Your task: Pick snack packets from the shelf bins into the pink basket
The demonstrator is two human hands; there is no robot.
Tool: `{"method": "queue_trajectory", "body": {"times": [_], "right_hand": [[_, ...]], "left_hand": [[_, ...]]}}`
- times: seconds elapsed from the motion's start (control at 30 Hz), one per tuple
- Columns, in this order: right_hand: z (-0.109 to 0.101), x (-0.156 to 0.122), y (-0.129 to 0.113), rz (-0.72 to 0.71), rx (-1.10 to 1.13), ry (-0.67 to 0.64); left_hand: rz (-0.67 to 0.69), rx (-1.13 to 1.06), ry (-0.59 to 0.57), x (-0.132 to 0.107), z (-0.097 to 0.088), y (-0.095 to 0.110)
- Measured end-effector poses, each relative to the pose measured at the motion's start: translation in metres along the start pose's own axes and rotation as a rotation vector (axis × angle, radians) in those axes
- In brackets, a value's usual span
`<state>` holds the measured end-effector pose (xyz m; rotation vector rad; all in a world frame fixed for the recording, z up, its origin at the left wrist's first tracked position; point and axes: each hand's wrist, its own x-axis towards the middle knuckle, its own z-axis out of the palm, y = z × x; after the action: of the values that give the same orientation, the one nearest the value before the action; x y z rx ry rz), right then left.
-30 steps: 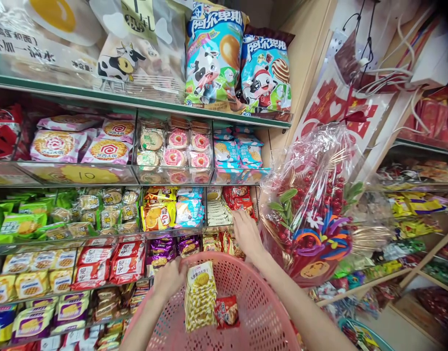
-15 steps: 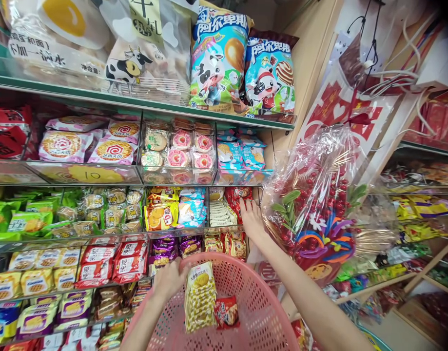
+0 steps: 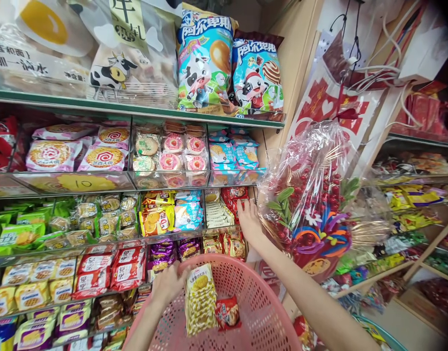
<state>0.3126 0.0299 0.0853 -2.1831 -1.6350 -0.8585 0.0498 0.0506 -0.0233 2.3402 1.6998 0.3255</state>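
The left hand (image 3: 167,285) grips the pink basket (image 3: 262,302). The right hand (image 3: 250,222), arm outstretched, is at red packets (image 3: 240,193); its grasp is unclear.

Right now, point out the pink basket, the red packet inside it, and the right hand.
Pink basket (image 3: 258,308), head view: perforated inner wall.
Red packet (image 3: 227,313), head view: middle of its front.
Right hand (image 3: 250,222), head view: back of the hand.

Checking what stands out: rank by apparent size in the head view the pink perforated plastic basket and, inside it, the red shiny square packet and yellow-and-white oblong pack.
1. Pink basket, partly out of frame
2. Yellow-and-white pack
3. Red packet
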Motion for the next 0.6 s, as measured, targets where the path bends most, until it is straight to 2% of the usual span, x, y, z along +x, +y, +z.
{"method": "queue_trajectory", "body": {"times": [0.3,0.6], "right_hand": [[-0.005,-0.002,0.002,-0.035,0.004,0.041],[-0.018,-0.002,0.005,-0.071,-0.024,-0.017]], "left_hand": [[-0.005,0.01,-0.004,0.0,-0.002,0.001],[0.011,0.023,0.028,0.001,0.004,-0.001]]}}
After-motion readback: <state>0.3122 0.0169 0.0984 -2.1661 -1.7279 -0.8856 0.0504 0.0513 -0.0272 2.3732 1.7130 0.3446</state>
